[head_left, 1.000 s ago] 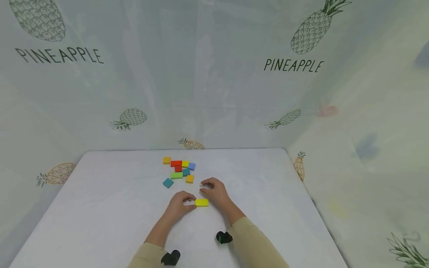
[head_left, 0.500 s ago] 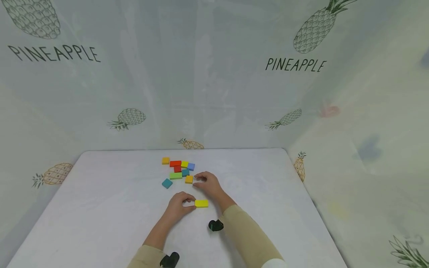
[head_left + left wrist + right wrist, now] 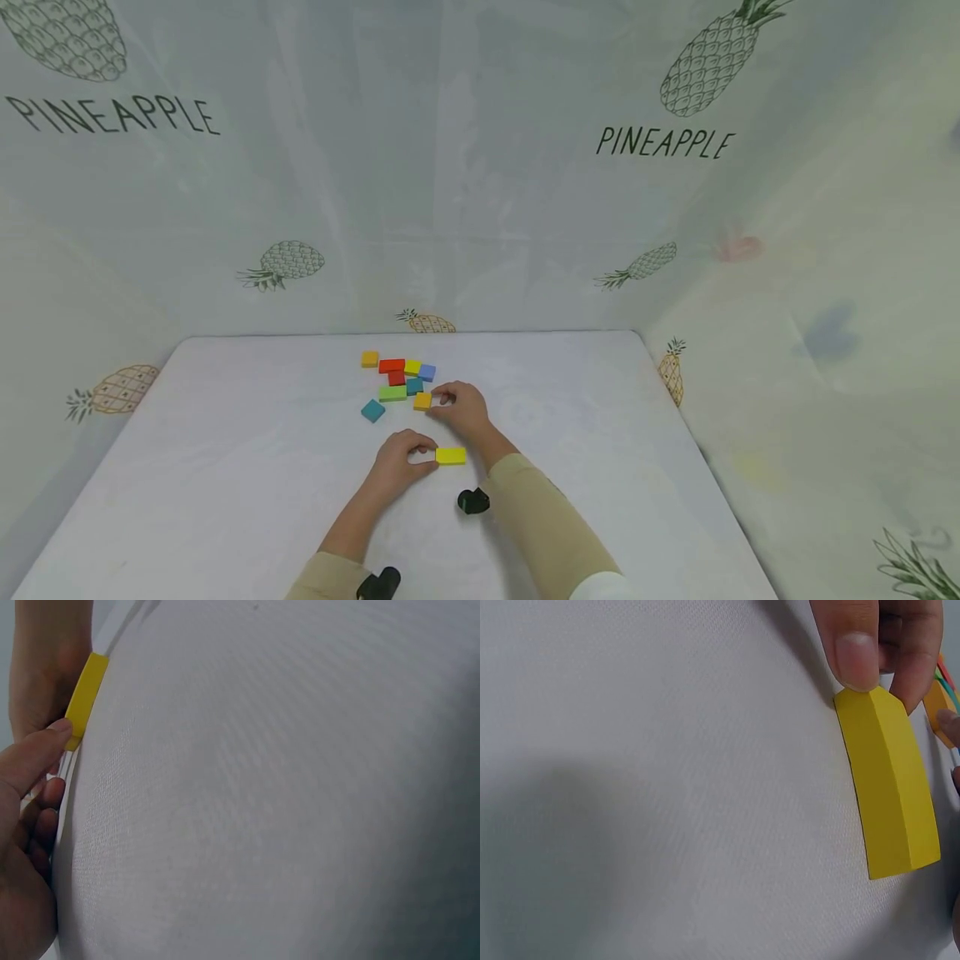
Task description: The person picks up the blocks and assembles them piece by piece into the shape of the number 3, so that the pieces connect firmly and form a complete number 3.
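My left hand point(image 3: 397, 460) pinches the left end of a yellow rectangular block point(image 3: 451, 456) that lies flat on the white table. In the right wrist view the thumb and a finger grip the end of this yellow block point(image 3: 885, 780). Farther up the table, my right hand point(image 3: 467, 410) has its thumb and fingertips at the right end of an orange block point(image 3: 422, 402), pinching it. At the right edge of the right wrist view, a fingertip touches the orange block point(image 3: 936, 712); the rest of that hand is mostly cut off.
Beyond the hands lies a loose cluster: a green block point(image 3: 392, 393), teal block point(image 3: 414, 386), red block point(image 3: 392, 366), yellow square block point(image 3: 412, 367) and blue block point(image 3: 427, 372). Another teal block point(image 3: 372, 411) and an orange block point(image 3: 370, 359) lie apart. A pineapple-print curtain point(image 3: 480, 192) hangs behind the table.
My right hand has moved forward and left, from above and right of the yellow block to the orange block, and its fingers have closed on it. The left hand stays put.
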`<state>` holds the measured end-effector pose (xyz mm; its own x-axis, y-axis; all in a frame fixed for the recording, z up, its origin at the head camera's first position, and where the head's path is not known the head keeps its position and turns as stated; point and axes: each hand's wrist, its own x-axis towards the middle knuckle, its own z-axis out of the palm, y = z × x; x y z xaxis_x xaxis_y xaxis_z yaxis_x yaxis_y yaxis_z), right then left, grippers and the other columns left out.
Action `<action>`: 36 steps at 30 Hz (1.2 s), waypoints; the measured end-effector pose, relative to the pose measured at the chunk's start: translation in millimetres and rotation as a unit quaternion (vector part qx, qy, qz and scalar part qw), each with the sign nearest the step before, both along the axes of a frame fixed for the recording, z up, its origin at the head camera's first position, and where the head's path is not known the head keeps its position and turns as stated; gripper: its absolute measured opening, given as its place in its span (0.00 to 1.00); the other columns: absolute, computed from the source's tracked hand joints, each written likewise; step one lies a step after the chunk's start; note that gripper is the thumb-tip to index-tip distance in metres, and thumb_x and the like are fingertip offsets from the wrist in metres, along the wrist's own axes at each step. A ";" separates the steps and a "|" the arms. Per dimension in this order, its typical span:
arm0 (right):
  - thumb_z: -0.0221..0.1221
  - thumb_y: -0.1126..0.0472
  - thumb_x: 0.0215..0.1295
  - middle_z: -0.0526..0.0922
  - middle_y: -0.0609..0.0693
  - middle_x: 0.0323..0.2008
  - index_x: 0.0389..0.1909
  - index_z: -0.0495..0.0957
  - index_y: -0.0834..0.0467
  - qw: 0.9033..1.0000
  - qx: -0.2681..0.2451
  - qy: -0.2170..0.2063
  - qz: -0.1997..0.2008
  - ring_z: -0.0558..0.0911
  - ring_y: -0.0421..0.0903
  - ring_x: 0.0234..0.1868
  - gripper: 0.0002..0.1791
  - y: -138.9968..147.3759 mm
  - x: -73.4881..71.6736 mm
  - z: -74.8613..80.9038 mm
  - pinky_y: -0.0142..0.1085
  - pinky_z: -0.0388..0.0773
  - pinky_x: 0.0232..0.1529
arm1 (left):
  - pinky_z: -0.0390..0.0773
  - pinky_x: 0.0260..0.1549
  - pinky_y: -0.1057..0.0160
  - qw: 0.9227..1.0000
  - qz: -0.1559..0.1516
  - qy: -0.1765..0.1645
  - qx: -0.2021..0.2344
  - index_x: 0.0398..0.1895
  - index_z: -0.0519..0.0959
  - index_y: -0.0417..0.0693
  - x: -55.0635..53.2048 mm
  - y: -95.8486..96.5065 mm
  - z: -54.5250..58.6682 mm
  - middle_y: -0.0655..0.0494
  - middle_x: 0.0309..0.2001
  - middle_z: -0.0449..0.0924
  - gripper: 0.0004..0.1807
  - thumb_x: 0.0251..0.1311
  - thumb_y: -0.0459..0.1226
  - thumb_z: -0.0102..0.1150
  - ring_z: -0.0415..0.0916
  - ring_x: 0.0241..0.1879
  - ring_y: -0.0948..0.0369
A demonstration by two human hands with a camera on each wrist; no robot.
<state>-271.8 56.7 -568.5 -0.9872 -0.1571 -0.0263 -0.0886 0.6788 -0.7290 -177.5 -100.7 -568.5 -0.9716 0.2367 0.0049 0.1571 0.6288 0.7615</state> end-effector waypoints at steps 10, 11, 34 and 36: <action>0.72 0.48 0.54 0.77 0.38 0.30 0.42 0.85 0.47 0.999 -0.035 -0.013 -0.010 0.72 0.41 0.36 0.16 4.7 5.2 2.0 0.34 0.71 0.41 | 0.75 0.46 0.55 1.000 -0.003 0.000 0.002 0.41 0.83 0.55 -1.1 -0.7 -3.2 0.65 0.35 0.76 0.12 0.53 0.37 0.72 0.70 0.40 0.61; 0.71 0.48 0.54 0.77 0.39 0.31 0.42 0.84 0.48 0.999 -0.045 -0.016 -0.008 0.72 0.41 0.37 0.16 5.9 5.8 2.1 0.34 0.71 0.41 | 0.75 0.46 0.56 1.000 -0.003 0.001 0.000 0.41 0.83 0.55 -1.4 -0.7 -4.0 0.65 0.35 0.76 0.12 0.53 0.37 0.72 0.70 0.39 0.61; 0.70 0.57 0.57 0.81 0.43 0.34 0.44 0.83 0.54 0.988 -0.156 -0.006 0.019 0.76 0.43 0.36 0.15 38.5 35.9 7.5 0.36 0.73 0.44 | 0.73 0.46 0.55 1.000 -0.004 0.003 -0.007 0.41 0.84 0.55 -3.5 -0.2 -4.7 0.64 0.35 0.76 0.12 0.52 0.37 0.73 0.70 0.39 0.61; 0.70 0.56 0.56 0.81 0.43 0.34 0.44 0.83 0.54 0.988 -0.152 -0.008 0.018 0.76 0.43 0.37 0.15 42.8 40.6 10.3 0.37 0.73 0.44 | 0.73 0.46 0.55 1.000 -0.003 0.001 -0.006 0.41 0.84 0.55 -3.2 0.0 -3.9 0.64 0.35 0.75 0.13 0.52 0.37 0.73 0.70 0.39 0.61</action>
